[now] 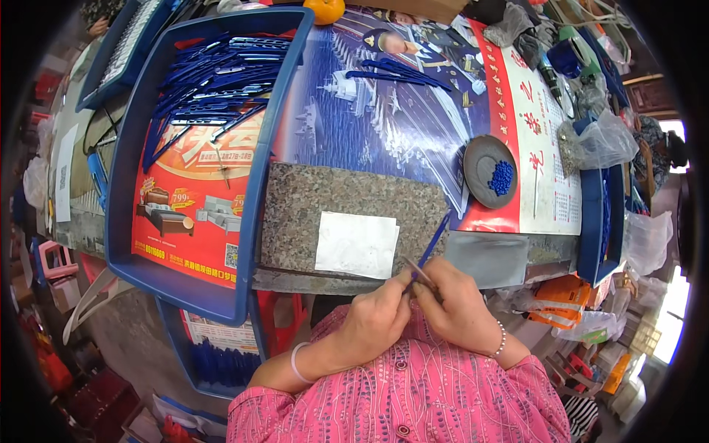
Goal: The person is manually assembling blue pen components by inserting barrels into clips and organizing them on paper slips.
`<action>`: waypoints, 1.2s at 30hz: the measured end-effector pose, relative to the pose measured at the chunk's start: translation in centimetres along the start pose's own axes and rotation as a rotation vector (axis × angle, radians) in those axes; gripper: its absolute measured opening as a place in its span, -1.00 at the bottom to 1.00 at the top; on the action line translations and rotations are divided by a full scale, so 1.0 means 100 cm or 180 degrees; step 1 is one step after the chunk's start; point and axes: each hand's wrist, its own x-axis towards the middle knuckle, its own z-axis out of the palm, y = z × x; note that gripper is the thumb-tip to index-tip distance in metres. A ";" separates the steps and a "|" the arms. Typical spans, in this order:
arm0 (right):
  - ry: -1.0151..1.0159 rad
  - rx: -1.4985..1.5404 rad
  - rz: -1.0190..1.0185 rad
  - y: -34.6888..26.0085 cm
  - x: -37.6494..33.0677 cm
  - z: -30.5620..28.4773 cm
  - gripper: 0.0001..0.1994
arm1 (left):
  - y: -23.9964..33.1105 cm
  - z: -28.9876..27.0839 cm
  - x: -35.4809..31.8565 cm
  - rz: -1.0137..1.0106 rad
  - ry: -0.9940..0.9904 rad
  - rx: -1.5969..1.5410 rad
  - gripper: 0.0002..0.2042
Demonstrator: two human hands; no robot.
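In front of my chest, both hands meet at the table's near edge. My left hand (378, 319) is closed on the lower end of a slim blue pen (436, 238), which slants up and to the right. My right hand (461, 301), fingers pinched, holds a thin silvery piece (419, 271) that crosses the pen; its exact kind is too small to tell. Just beyond the hands lies white paper (356, 245) on a granite slab (295, 196). To the right, a brown bowl (478, 166) holds small blue pieces (501, 179).
A large blue tray (255, 221) at left holds many blue pens (214, 74). More loose pens (399, 71) lie on a poster (310, 125). An orange fruit (325, 10) sits at the back. Another blue bin (188, 354) stands below the table, left of me.
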 end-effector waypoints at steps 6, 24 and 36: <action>-0.0021 0.1224 0.0494 0.003 0.012 -0.014 -0.79 | 0.006 -0.013 0.003 -0.0917 -0.0284 -0.1453 -0.71; 0.0090 0.2320 0.0552 0.004 0.015 -0.002 -0.82 | 0.006 -0.015 0.000 -0.1052 -0.0509 -0.1791 -0.87; 0.0119 0.2187 0.0498 -0.001 0.019 0.001 -0.83 | 0.005 -0.013 0.000 -0.0881 -0.0347 -0.1599 -0.88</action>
